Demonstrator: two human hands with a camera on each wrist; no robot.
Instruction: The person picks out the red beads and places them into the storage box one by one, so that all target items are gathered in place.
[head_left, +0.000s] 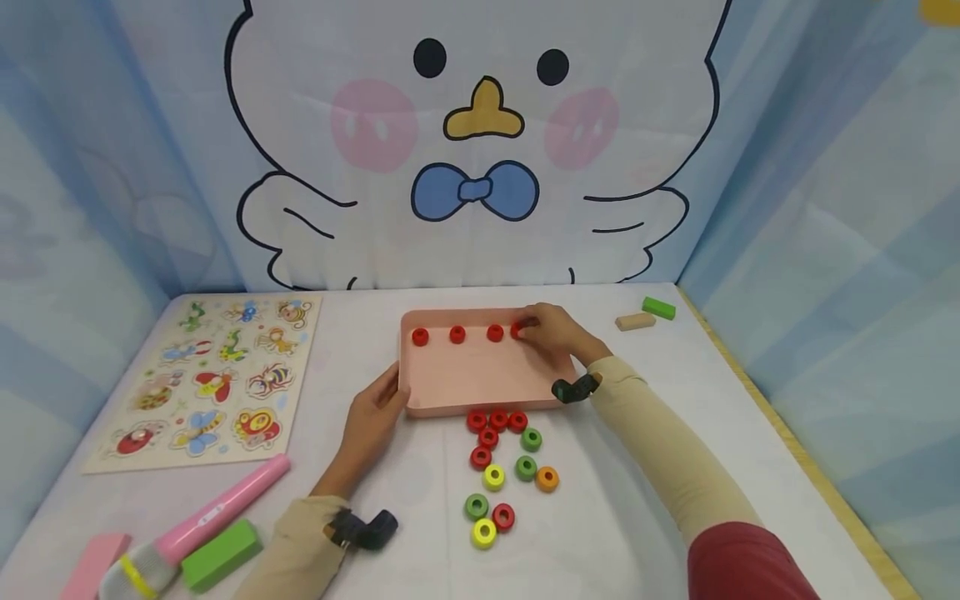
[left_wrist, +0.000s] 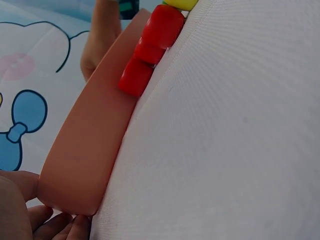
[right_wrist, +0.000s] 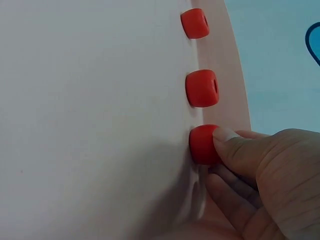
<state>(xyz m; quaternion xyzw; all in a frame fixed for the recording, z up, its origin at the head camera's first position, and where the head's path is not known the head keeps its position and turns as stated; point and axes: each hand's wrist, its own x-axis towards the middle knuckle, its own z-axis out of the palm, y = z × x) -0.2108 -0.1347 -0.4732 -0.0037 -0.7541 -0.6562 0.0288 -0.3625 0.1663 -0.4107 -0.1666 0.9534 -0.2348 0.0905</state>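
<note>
A shallow pink tray [head_left: 480, 375] lies on the white table, with a row of red beads [head_left: 457, 334] along the inside of its far wall. My right hand [head_left: 557, 331] reaches into the tray's far right part. Its thumb and fingers pinch a red bead [right_wrist: 202, 145] at the right end of that row, down by the tray floor. At the tray's front left corner, my left hand [head_left: 373, 423] grips the side, thumb near the rim and fingers against the outer wall.
Loose red, green [head_left: 526, 467], yellow [head_left: 483, 533] and orange [head_left: 547, 479] beads lie before the tray. An insect puzzle board [head_left: 202, 383], a pink microphone [head_left: 217, 517] and a green block [head_left: 221, 556] are at left. Two small blocks [head_left: 635, 321] lie at far right.
</note>
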